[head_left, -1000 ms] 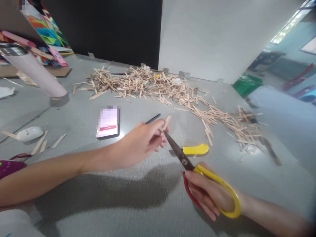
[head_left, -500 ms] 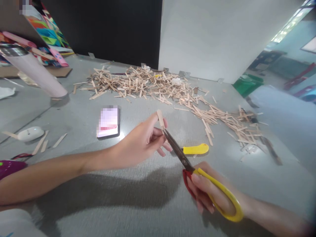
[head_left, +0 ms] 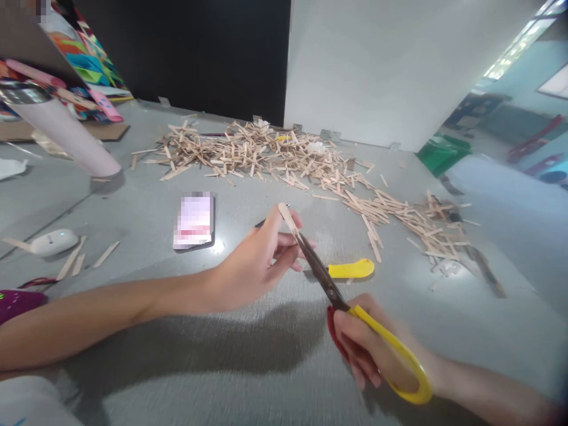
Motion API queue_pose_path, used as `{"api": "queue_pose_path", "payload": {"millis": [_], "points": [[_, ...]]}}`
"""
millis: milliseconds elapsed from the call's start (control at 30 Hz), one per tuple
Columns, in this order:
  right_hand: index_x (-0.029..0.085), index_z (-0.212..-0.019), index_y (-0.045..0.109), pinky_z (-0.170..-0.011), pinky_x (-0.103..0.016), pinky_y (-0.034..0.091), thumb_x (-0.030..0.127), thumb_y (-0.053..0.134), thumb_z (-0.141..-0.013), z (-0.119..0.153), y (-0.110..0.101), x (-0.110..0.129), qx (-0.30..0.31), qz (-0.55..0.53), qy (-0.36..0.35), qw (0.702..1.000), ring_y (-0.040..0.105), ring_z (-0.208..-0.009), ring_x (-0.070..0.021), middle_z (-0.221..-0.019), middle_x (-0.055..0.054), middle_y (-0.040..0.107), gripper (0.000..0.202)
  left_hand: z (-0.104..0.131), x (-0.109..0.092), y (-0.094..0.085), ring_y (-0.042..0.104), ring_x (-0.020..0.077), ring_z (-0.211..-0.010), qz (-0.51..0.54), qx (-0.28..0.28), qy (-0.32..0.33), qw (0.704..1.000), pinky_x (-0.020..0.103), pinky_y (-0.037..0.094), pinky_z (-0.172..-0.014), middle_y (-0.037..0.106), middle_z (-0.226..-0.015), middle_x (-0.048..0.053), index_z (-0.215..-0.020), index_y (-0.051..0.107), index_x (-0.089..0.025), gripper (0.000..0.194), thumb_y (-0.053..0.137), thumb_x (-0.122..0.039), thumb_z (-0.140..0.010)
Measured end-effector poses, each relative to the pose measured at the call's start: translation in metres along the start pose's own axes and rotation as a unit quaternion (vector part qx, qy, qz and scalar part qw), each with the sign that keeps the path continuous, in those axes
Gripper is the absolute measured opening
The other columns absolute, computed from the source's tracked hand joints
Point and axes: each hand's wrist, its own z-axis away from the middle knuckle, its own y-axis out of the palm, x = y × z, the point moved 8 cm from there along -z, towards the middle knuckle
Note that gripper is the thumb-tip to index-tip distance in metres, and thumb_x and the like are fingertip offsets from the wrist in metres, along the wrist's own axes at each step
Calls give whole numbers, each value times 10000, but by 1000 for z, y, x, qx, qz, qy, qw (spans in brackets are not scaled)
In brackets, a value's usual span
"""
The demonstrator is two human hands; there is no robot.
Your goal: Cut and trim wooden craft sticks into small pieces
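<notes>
Scissors [head_left: 329, 286] would probably work best with fingertips well away from the blade edges and the wooden stick [head_left: 287, 216] firmly supported. The left hand [head_left: 246, 263] closes its grip on the stick, which projects beyond the fingers, near end at the blade tips; the right hand [head_left: 368, 338] grips the handles.
</notes>
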Motion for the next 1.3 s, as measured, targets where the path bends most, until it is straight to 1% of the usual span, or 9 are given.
{"api": "queue_pose_path", "payload": {"millis": [100, 167, 300, 433, 600, 667, 867, 1100, 1300], "points": [[236, -532, 439, -405, -200, 452, 912, 488, -983, 0, -1, 0, -1, 23, -11, 1000, 429, -339, -81, -383, 62, 372, 813, 0, 4, 0, 853, 248, -903, -33, -10, 4, 999, 352, 692, -755, 825, -960, 78, -1225, 342, -262, 192, 503, -256, -1121], [233, -535, 442, -404, -198, 449, 860, 549, -989, 0, -2, 0, -7, 24, -12, 1000, 432, -341, -81, -388, 60, 384, 782, 0, 6, 0, 853, 248, -874, -47, -17, 7, 999, 346, 680, -740, 813, -900, 57, -1236, 339, -262, 190, 494, -260, -1125], [230, -535, 443, -397, -202, 430, 820, 651, -949, -1, -4, 1, -25, 31, 3, 999, 435, -341, -82, -398, 58, 407, 749, 1, 4, 0, 841, 207, -852, -56, -19, 24, 998, 313, 667, -729, 828, -1056, 98, -1251, 353, -259, 211, 504, -225, -1107], [235, -543, 426, -406, -211, 414, 894, 544, -965, 3, -2, 4, 2, 27, -2, 1000, 428, -349, -84, -396, 57, 390, 791, 2, -4, -1, 810, 181, -769, -41, -22, 8, 999, 267, 654, -656, 780, -930, 38, -1267, 390, -242, 253, 555, -196, -1081], [242, -874, 521, -479, -250, 477, 947, 566, -916, 15, -13, 3, -23, 22, -22, 999, 454, -430, -101, -532, 97, 470, 708, 3, -9, -8, 812, 170, -691, 1, -37, -44, 998, 246, 680, -633, 726, -825, -22, -1248, 446, -236, 183, 568, -243, -1111], [249, -926, 519, -523, -298, 531, 946, 572, -913, 16, -13, 5, -19, 14, -37, 999, 446, -452, -109, -573, 104, 469, 700, 3, -11, -9, 805, 159, -672, 2, -37, -48, 998, 231, 675, -625, 724, -817, -27, -1256, 454, -237, 185, 566, -235, -1108], [266, -784, 498, -581, -385, 590, 926, 556, -935, 11, -10, 10, 7, 10, -54, 998, 430, -465, -139, -538, 88, 415, 680, 5, -17, -6, 750, 123, -620, -23, -24, -49, 998, 193, 637, -588, 723, -807, -31, -1295, 467, -233, 284, 596, -171, -1049], [262, -765, 504, -572, -361, 594, 934, 564, -925, 11, -10, 9, 0, 7, -51, 999, 434, -456, -136, -516, 91, 412, 694, 5, -18, -5, 742, 132, -640, -32, -15, -51, 998, 207, 618, -593, 706, -803, -32, -1297, 454, -230, 299, 580, -157, -1036], [253, -694, 485, -528, -284, 558, 883, 549, -979, 11, -8, 16, 7, 1, -52, 999, 442, -422, -116, -461, 76, 425, 694, 5, -9, -3, 643, 117, -571, -60, 2, -39, 997, 198, 496, -507, 665, -798, -38, -1331, 440, -244, 263, 532, -213, -1087]]}}
